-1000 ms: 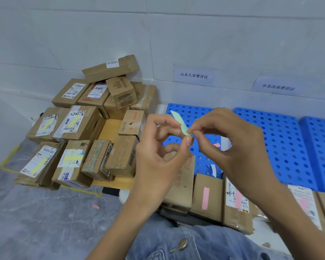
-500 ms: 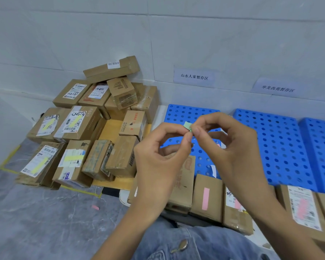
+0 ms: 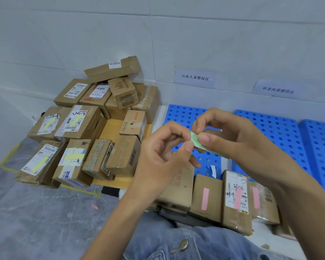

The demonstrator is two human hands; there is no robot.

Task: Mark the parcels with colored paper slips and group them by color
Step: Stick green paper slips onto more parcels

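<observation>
A pale green paper slip [image 3: 195, 140] is pinched between both hands in front of me, above the blue pallet. My left hand [image 3: 161, 156] pinches its left end with thumb and forefinger; my right hand [image 3: 238, 141] pinches it from the right with the thumb on top. On the left lies a pile of brown parcels [image 3: 86, 128], some bearing yellow slips [image 3: 73, 156]. In front of my knees, a row of parcels [image 3: 206, 196] carries pink slips [image 3: 205, 198].
Blue perforated pallets [image 3: 281, 132] lie along the white wall under two paper signs [image 3: 195, 77]. A loose pink slip [image 3: 94, 206] lies on the grey floor. Yellow tape [image 3: 9, 156] edges the left pile's zone. My denim-clad legs [image 3: 176, 243] fill the bottom.
The green slip, sticking up between the fingertips a second ago, now lies lower and slants down to the right under my right thumb. Both hands stay together.
</observation>
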